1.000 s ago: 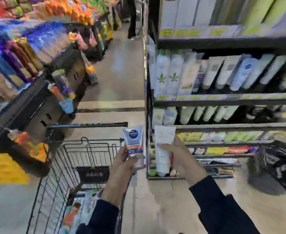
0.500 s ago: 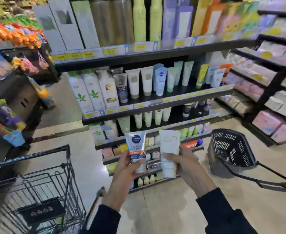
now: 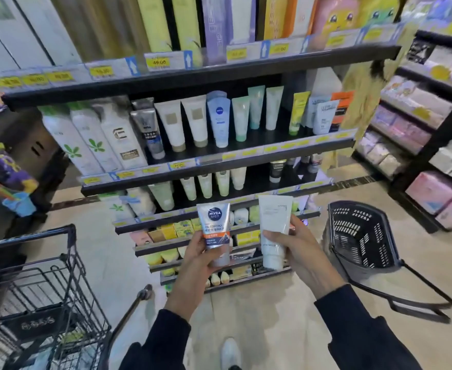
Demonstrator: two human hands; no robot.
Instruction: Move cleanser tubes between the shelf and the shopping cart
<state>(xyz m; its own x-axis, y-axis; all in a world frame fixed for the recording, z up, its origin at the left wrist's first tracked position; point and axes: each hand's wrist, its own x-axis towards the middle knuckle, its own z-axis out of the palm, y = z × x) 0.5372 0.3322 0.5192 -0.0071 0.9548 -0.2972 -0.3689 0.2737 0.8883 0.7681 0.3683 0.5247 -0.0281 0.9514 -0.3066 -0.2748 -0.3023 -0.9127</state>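
Left hand (image 3: 201, 259): grips grey tube (image 3: 215, 231) reading "NIVEA MEN OIL CONTROL".
Right hand (image 3: 298, 249): grips white tube (image 3: 273, 231), print unreadable.
Shelf (image 3: 219, 161): tag reads "49.00".
Change: shelf now faces squarely; shopping cart (image 3: 40, 287) sits farther left.

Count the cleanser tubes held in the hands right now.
2: a Nivea Men tube in the left hand, a white tube in the right hand.

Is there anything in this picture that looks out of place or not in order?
Yes, one thing: a black shopping basket lies tipped on its side on the floor to the right of the shelf, its handle stretched out along the floor. The tubes on the shelf stand in rows, and nothing looks spilled.
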